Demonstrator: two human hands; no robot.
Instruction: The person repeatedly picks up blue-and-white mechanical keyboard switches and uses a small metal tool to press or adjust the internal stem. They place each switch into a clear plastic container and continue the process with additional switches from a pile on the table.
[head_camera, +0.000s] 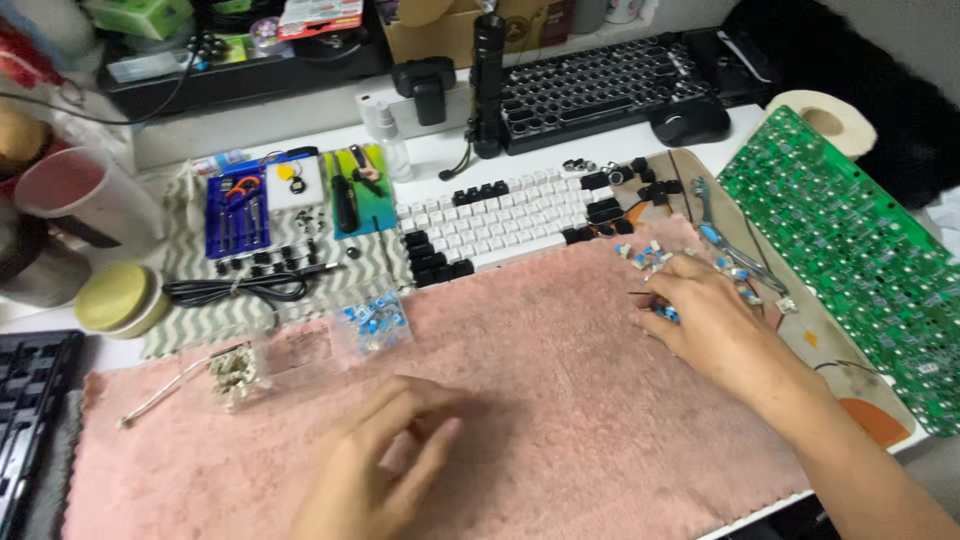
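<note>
Left hand (375, 465), nearest, rests blurred on the pink towel (560, 400), fingers loosely curled, holding nothing. Right hand (700, 315), fingers spread, sorts the loose switches (650, 258) near the white keyboard (500, 215); picking one up calls for a fine pinch.

We have open room on the pink towel (560, 400) between our hands, where nothing lies. Ahead, the white keyboard (510, 220) blocks the far edge. To the left, clear boxes (330, 345) and a black cable (235, 290) crowd the way; to the right, loose switches (650, 258), tweezers (735, 245) and a green circuit board (850, 240) hem us in.
</note>
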